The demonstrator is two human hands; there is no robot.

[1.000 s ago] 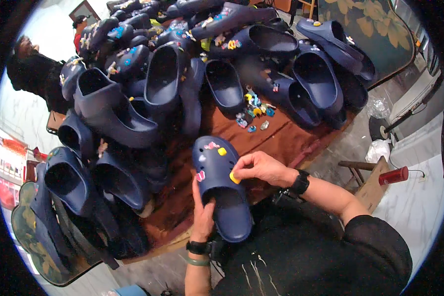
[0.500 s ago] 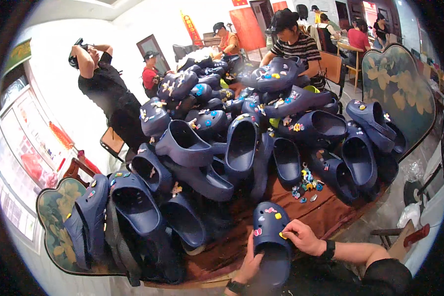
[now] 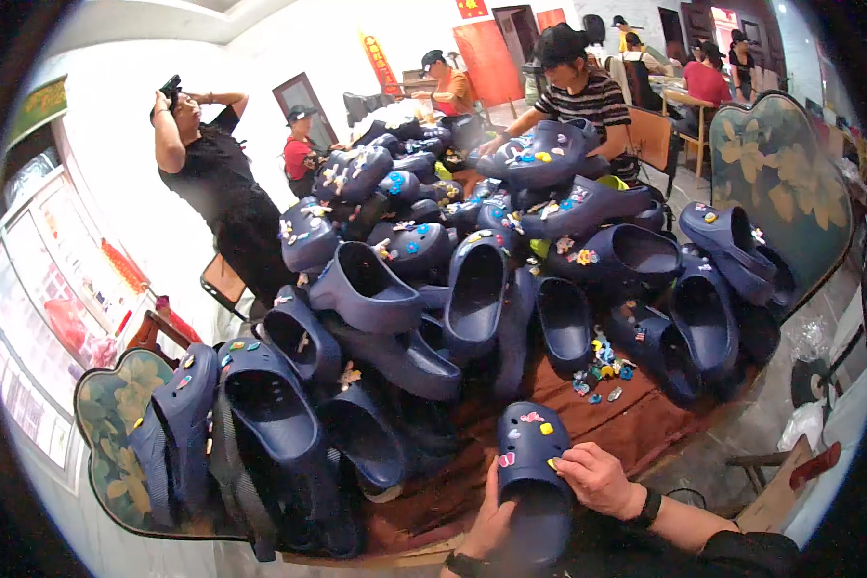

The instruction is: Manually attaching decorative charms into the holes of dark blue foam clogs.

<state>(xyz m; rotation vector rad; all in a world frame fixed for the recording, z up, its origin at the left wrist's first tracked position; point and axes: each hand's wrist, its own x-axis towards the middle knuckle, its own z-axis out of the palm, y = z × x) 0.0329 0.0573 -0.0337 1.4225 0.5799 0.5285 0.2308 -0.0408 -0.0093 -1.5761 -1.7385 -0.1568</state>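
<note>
Navy clog (image 3: pixel 536 518): your left hand (image 3: pixel 492 525) grips its side; your right hand (image 3: pixel 597 480) pinches a yellow charm (image 3: pixel 553 463), apparently mid-fitting, calling for steady pressure.

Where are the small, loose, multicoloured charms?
Right of centre in the head view, the loose multicoloured charms lie on reddish-brown cloth, beyond the handheld rounded navy clog and the right hand.

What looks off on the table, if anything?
No clear damage. Oddest: a scatter of loose charms directly on the brown cloth, while others sit on shoes. Behind them, navy clogs lie piled at mixed angles, some on their sides.
</note>
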